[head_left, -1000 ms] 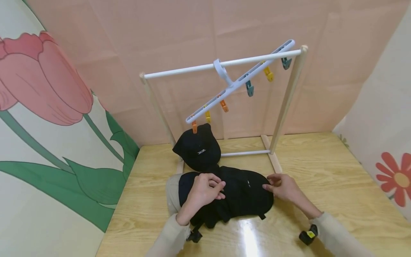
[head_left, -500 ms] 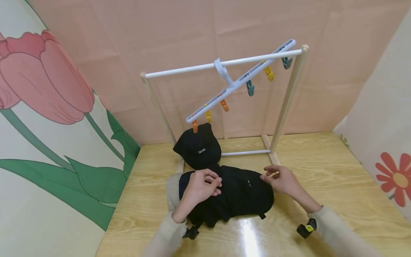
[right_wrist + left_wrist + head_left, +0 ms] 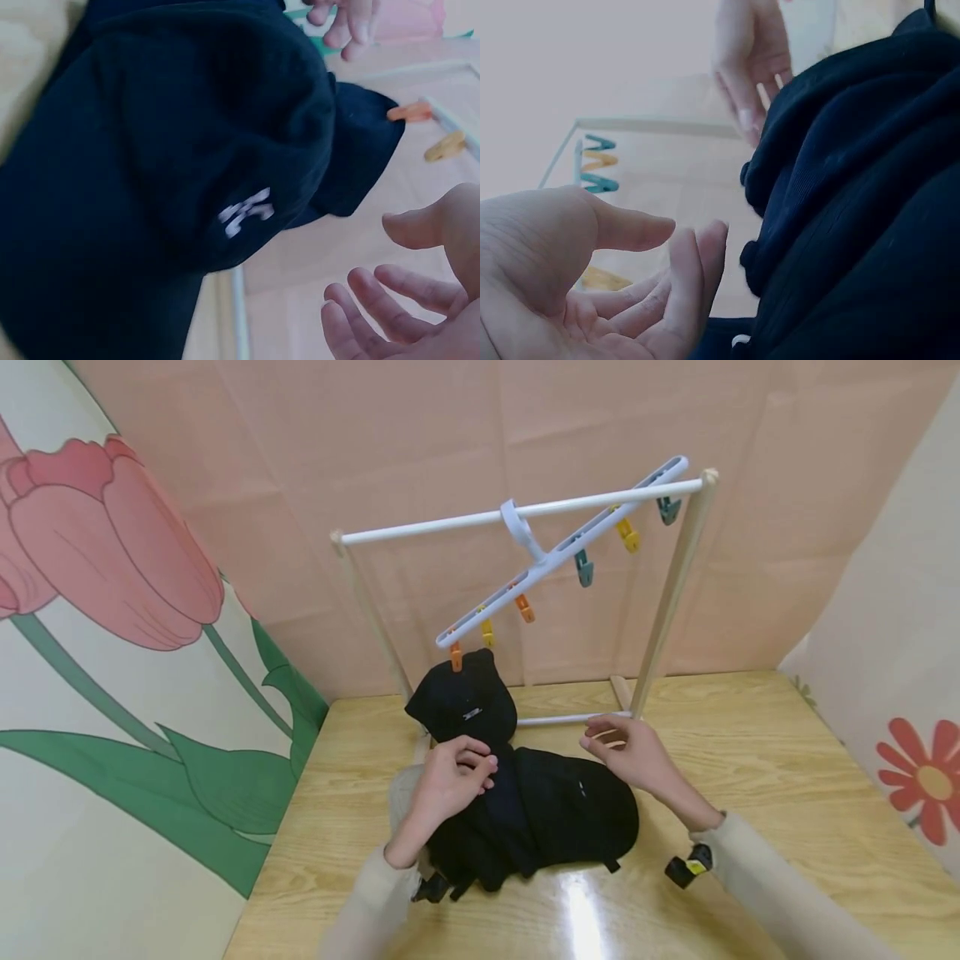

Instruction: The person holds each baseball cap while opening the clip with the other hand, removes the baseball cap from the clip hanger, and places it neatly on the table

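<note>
My left hand [image 3: 453, 777] hovers over the left part of a pile of dark caps, its fingers loosely bent and nothing between them. Above the right end of the pile is my right hand [image 3: 630, 752], relaxed, with a gap between thumb and fingers in the right wrist view. The nearest black cap [image 3: 577, 814] lies on the table, its brim to the right and a small white logo on its front [image 3: 247, 214]. A beige cap [image 3: 403, 789] shows partly at the pile's left edge. Behind, another black cap [image 3: 465, 702] hangs from an orange clip [image 3: 456, 657].
A pale blue clip hanger [image 3: 555, 560] hooks over the white bar [image 3: 420, 529] of a wooden stand, slanting down to the left. Yellow, orange and teal clips dangle along it. The wooden table [image 3: 750, 760] meets a pink backdrop [image 3: 375, 435] behind the stand.
My right hand has come off the brim of the lying cap and moved up and left. My left hand has shifted left and slightly up. The caps stay in place.
</note>
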Demonstrator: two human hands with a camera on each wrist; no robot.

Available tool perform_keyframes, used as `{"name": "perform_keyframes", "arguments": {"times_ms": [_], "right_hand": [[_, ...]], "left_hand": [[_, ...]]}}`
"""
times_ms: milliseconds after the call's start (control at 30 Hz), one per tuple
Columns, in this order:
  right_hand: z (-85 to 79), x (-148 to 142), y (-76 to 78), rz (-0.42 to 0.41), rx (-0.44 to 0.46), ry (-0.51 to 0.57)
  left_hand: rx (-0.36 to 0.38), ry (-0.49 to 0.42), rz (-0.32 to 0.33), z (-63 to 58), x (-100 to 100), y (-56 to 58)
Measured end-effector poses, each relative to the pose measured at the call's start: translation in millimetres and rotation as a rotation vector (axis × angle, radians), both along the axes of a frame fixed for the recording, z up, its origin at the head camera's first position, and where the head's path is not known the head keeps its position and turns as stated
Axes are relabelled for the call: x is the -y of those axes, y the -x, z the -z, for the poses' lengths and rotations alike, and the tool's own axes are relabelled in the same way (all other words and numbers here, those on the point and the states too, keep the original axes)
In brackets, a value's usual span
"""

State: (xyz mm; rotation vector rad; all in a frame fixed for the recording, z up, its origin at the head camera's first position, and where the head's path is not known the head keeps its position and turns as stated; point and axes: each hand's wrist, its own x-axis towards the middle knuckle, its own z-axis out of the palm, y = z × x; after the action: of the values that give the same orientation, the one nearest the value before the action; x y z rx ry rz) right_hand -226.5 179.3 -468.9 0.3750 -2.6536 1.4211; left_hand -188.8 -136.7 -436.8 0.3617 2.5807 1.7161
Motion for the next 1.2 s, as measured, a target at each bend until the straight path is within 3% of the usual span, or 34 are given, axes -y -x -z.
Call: {"name": "perform_keyframes", "arguments": {"times_ms": [400, 1000, 1200], "right_hand": [[-30.8, 40, 20.4, -0.071, -0.042, 0.103], [-61.5, 85, 33.9, -0.167, -0.103, 0.223], [-67.3, 95, 37.6, -0.19, -0.099, 0.231]], "left_hand": [[-0.191, 0.079, -0.098, -11.7, 23, 17.8], [-0.192, 0.114, -0.249, -25.3, 43, 40.2], [-0.211, 0.146, -0.266, -27.8, 46, 46.0]]}}
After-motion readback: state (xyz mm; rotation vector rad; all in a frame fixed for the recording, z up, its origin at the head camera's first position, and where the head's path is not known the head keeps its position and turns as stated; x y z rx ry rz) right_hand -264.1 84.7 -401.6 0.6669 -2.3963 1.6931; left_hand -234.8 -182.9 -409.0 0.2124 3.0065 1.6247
